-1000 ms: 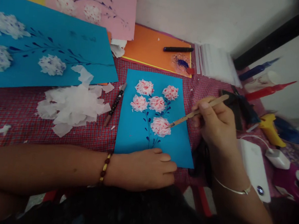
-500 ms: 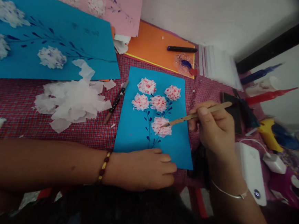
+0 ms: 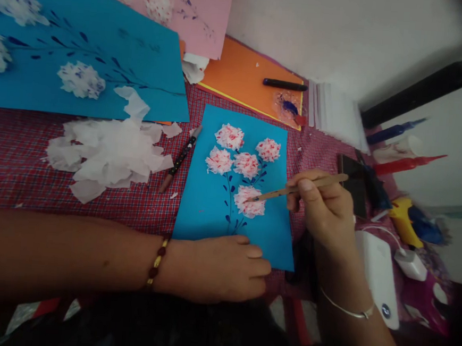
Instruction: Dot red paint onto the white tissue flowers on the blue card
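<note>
My right hand (image 3: 324,207) is closed in a pinch around a slim wooden stick (image 3: 285,192), whose dark tip meets the lowest red-flecked white paper flower (image 3: 250,201). That flower is one of several on a blue sheet (image 3: 199,218), with painted dark-blue stems and leaves among them. Across the sheet's near edge rests my left hand (image 3: 219,268), palm down, fingers loosely bent and holding nothing visible; its fingertips are partly hidden.
A heap of white tissue pieces (image 3: 108,152) and a dark pen (image 3: 182,158) lie left of the sheet. Behind are a larger blue flower picture (image 3: 144,54), an orange sheet (image 3: 240,62) and a black marker (image 3: 285,84). A white power bank (image 3: 378,275) and a yellow-handled tool (image 3: 405,221) are at right.
The view has shifted slightly. My right hand and the stick have moved a little left and down, the tip staying at the lowest flower. My left hand stays on the sheet.
</note>
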`<action>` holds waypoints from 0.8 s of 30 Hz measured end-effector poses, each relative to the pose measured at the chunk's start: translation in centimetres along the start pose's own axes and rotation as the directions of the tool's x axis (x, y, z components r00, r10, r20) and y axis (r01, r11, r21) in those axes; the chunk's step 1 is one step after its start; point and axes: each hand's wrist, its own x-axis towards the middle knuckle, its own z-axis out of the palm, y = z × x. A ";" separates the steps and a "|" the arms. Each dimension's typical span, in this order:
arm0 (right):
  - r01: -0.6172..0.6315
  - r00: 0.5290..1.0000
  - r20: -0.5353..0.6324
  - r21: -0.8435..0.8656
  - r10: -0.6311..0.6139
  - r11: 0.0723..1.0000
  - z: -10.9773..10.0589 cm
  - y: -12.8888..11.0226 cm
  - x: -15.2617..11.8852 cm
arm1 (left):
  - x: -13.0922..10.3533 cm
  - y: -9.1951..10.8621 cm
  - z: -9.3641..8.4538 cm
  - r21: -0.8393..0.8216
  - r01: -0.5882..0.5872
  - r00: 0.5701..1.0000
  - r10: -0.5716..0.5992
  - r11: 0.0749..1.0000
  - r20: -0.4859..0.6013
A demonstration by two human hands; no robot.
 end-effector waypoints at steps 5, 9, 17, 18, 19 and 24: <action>0.028 0.982 -0.191 0.131 -0.003 0.991 -0.4 0.5 0.2 | 0.0 0.0 0.1 -0.003 0.004 1.000 -0.004 1.000 -0.031; 0.032 0.983 -0.183 0.047 -0.023 0.998 -0.1 0.4 0.2 | -0.1 0.0 0.3 -0.007 -0.001 0.998 0.001 1.000 -0.063; 0.065 0.971 -0.232 0.050 -0.051 0.997 -0.3 0.0 0.2 | 0.0 0.0 0.2 -0.007 0.001 0.999 -0.001 1.000 -0.054; 0.059 0.972 -0.229 0.053 -0.045 0.997 -0.4 0.0 0.2 | 0.0 0.0 0.2 -0.009 0.000 0.999 0.000 1.000 -0.046; 0.038 0.977 -0.212 0.047 -0.027 0.998 -0.3 0.0 0.2 | 0.0 0.0 0.1 -0.009 -0.002 0.999 0.002 1.000 -0.040; -0.033 0.986 -0.164 0.032 0.038 0.999 -0.5 0.0 0.2 | -0.1 0.1 0.1 0.007 0.013 0.999 -0.013 1.000 -0.036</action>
